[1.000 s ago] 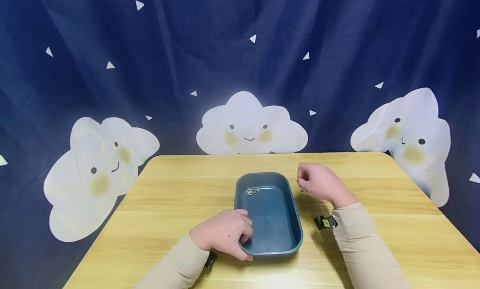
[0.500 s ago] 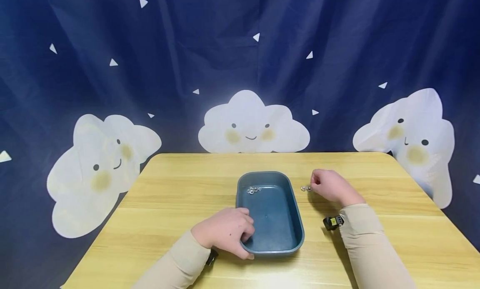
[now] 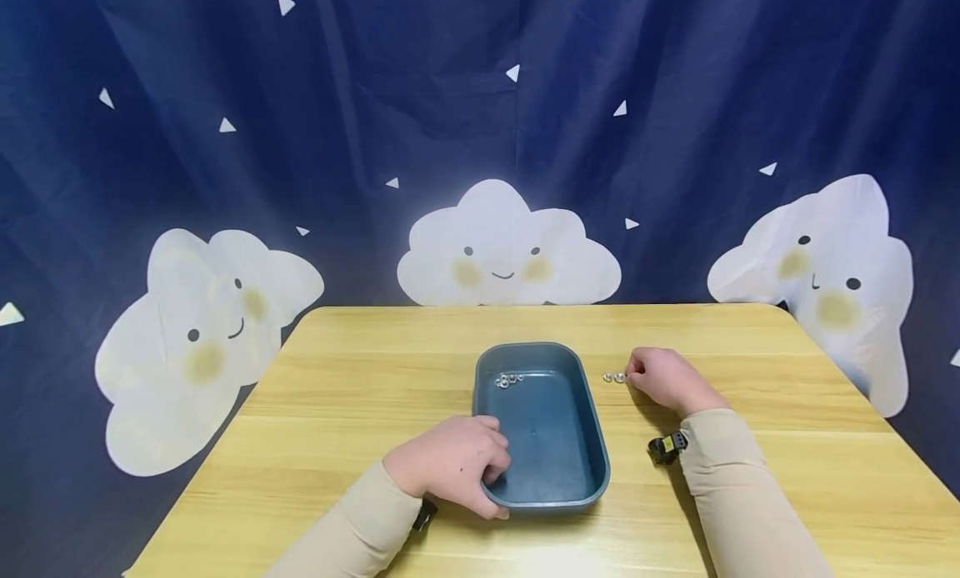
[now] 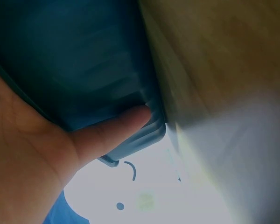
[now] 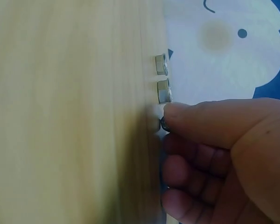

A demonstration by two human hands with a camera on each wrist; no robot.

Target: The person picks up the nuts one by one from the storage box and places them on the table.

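Observation:
My left hand (image 3: 450,468) grips the near left corner of a dark blue plastic bin (image 3: 604,470), fingers over the rim and inside. In the left wrist view the thumb (image 4: 114,130) lies against the bin's outer wall (image 4: 84,56). My right hand (image 3: 670,380) is low over the table to the right of the bin. Its thumb and fingertips pinch a small round metal piece (image 5: 164,123), mostly hidden by the thumb. Two similar silver ring-shaped pieces, one nearer the bin (image 3: 608,377) and one by the fingertips (image 3: 620,378), rest on the table in a row.
Several more silver ring pieces (image 3: 505,381) lie clustered at the far left inside the bin. The wooden table (image 3: 360,370) ends at the back against a dark blue curtain (image 3: 360,128) with white clouds.
My right hand has moved right, away from the bin, and now pinches a piece. Two pieces it had largely hidden now show on the table. The left hand keeps its grip on the bin.

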